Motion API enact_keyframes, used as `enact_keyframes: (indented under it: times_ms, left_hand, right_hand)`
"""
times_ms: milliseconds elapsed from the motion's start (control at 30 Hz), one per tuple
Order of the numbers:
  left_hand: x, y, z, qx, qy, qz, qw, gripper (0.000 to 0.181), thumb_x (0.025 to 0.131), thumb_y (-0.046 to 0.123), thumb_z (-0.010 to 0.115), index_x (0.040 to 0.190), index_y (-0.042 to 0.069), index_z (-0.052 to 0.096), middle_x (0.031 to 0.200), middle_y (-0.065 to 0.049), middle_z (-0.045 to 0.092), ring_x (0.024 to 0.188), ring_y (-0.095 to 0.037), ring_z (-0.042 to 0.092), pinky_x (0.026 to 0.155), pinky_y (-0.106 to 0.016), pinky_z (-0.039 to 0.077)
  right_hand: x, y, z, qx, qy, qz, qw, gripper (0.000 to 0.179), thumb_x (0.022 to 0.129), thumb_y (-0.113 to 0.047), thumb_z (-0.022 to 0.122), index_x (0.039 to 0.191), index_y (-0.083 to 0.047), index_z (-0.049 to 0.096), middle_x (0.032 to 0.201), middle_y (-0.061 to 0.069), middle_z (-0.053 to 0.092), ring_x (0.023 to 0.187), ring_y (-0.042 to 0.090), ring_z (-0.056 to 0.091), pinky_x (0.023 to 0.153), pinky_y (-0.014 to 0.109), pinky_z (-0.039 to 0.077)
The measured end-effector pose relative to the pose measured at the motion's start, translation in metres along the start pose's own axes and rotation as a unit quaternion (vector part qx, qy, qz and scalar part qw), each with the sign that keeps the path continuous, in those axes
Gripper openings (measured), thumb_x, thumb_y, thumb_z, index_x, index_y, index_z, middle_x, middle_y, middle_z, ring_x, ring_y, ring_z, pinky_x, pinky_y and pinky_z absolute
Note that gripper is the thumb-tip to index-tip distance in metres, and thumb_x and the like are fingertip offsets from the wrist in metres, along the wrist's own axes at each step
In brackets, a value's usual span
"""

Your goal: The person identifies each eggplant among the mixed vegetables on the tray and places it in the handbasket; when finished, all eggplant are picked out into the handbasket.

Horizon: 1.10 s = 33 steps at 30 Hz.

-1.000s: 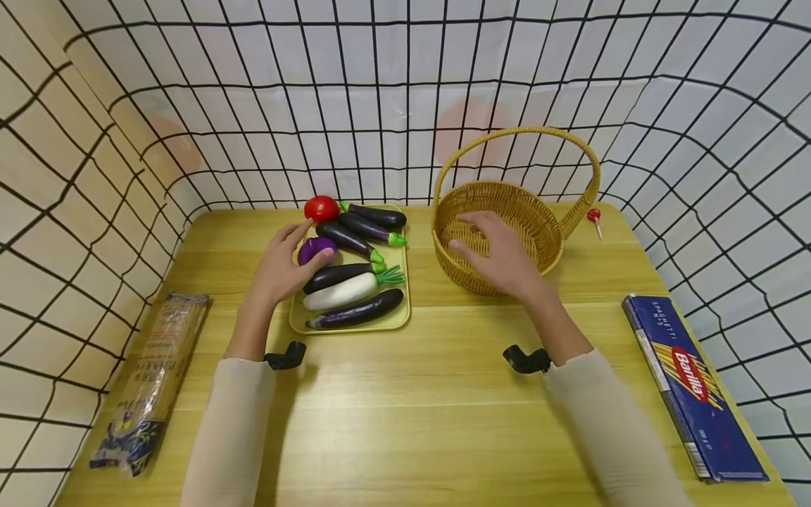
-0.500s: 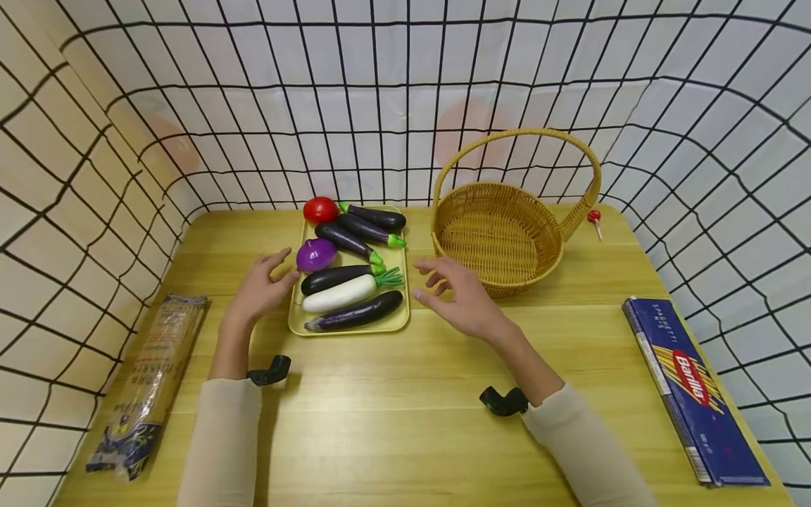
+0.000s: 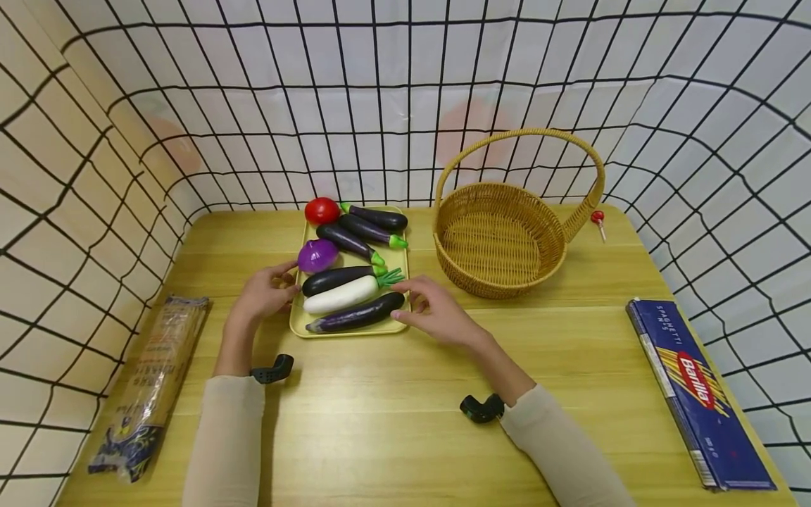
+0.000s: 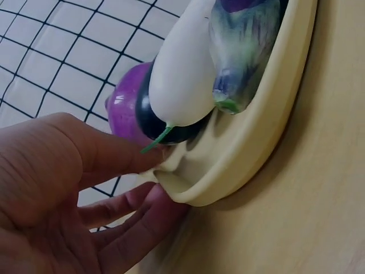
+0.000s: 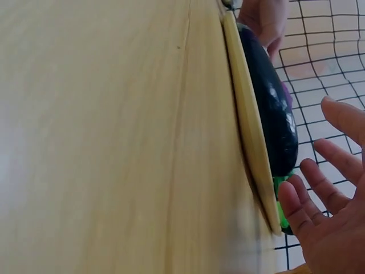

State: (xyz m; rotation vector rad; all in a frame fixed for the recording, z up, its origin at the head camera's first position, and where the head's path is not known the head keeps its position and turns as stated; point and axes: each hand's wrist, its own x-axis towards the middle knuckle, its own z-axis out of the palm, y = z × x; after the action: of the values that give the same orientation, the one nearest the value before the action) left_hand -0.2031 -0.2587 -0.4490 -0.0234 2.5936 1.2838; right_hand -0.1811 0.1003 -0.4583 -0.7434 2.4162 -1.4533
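Note:
A pale yellow tray point(image 3: 394, 259) lies on the table, bearing a white radish point(image 3: 342, 294), several dark eggplants point(image 3: 357, 314), a purple onion point(image 3: 318, 255) and a red tomato point(image 3: 322, 210). My left hand point(image 3: 262, 292) is at the tray's left side; in the left wrist view its thumb point(image 4: 122, 151) lies over the rim and its fingers point(image 4: 151, 220) press from outside and below. At the right side, my right hand point(image 3: 437, 310) has its fingertips close to the rim. Its fingers point(image 5: 322, 182) are spread and relaxed in the right wrist view, holding nothing.
A wicker basket point(image 3: 500, 285) with a tall handle stands to the right of the tray, a red lollipop point(image 3: 598, 218) behind it. Packaged noodles point(image 3: 152, 380) lie at left, a blue spaghetti box point(image 3: 700, 394) at right. Black wire mesh point(image 3: 405, 134) surrounds the table.
My right hand has come from over the basket leftward and down to the tray's right side. The left hand has drawn back from the onion and taken hold of the tray's left rim.

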Motion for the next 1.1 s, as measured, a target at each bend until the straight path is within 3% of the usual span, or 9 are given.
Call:
enact_keyframes:
  times_ms: [100, 300, 467, 633, 933, 1100]
  left_hand:
    - [0.002, -0.002, 0.002, 0.004, 0.003, -0.005, 1.0, 0.064, 0.1, 0.011, 0.063, 0.159, 0.01, 0.039, 0.139, -0.027, 0.053, 0.104, -0.033, 0.066, 0.079, -0.033, 0.063]
    - [0.003, -0.001, 0.005, 0.019, 0.014, -0.004, 0.9997, 0.063, 0.099, 0.01, 0.063, 0.158, 0.009, 0.042, 0.137, -0.027, 0.056, 0.104, -0.035, 0.067, 0.079, -0.035, 0.063]
    - [0.002, 0.0, 0.006, 0.006, 0.016, -0.005, 0.9998, 0.065, 0.098, 0.009, 0.063, 0.159, 0.01, 0.04, 0.137, -0.026, 0.056, 0.105, -0.035, 0.067, 0.076, -0.031, 0.061]
    - [0.001, -0.002, 0.006, -0.025, 0.012, -0.021, 0.9994, 0.066, 0.099, 0.009, 0.063, 0.16, 0.013, 0.038, 0.141, -0.025, 0.052, 0.115, -0.037, 0.062, 0.076, -0.03, 0.062]
    - [0.002, -0.005, 0.006, -0.032, 0.014, -0.042, 0.9985, 0.065, 0.101, 0.014, 0.063, 0.161, 0.018, 0.038, 0.143, -0.021, 0.049, 0.112, -0.031, 0.057, 0.076, -0.027, 0.06]
    - [0.003, -0.006, 0.007, -0.034, 0.014, -0.041, 0.9985, 0.065, 0.1, 0.014, 0.063, 0.161, 0.019, 0.038, 0.143, -0.021, 0.05, 0.112, -0.032, 0.058, 0.075, -0.028, 0.061]
  right_hand:
    - [0.004, 0.001, 0.004, -0.012, 0.006, -0.006, 0.9999, 0.05, 0.095, -0.026, 0.077, 0.141, -0.01, 0.063, 0.126, 0.012, 0.06, 0.105, 0.031, 0.056, 0.088, 0.04, 0.053]
    - [0.01, 0.002, 0.008, -0.046, 0.004, -0.008, 0.9989, 0.05, 0.095, -0.029, 0.076, 0.14, -0.012, 0.064, 0.135, 0.008, 0.059, 0.102, 0.03, 0.053, 0.086, 0.041, 0.05]
    - [0.014, 0.006, 0.011, -0.085, 0.004, -0.004, 0.9963, 0.053, 0.092, -0.031, 0.078, 0.141, -0.015, 0.063, 0.145, 0.008, 0.054, 0.123, 0.028, 0.054, 0.104, 0.048, 0.047]
    - [0.018, 0.008, 0.014, -0.114, -0.001, -0.003, 0.9935, 0.054, 0.09, -0.033, 0.081, 0.138, -0.019, 0.063, 0.148, 0.005, 0.054, 0.141, 0.03, 0.045, 0.121, 0.054, 0.033]
    - [0.022, 0.003, 0.02, -0.158, -0.018, -0.008, 0.9873, 0.055, 0.091, -0.032, 0.079, 0.143, -0.022, 0.062, 0.141, 0.006, 0.054, 0.135, 0.029, 0.043, 0.116, 0.051, 0.038]
    - [0.022, 0.003, 0.021, -0.171, -0.026, -0.011, 0.9849, 0.054, 0.092, -0.033, 0.078, 0.142, -0.021, 0.062, 0.145, 0.006, 0.058, 0.128, 0.027, 0.046, 0.112, 0.049, 0.041]
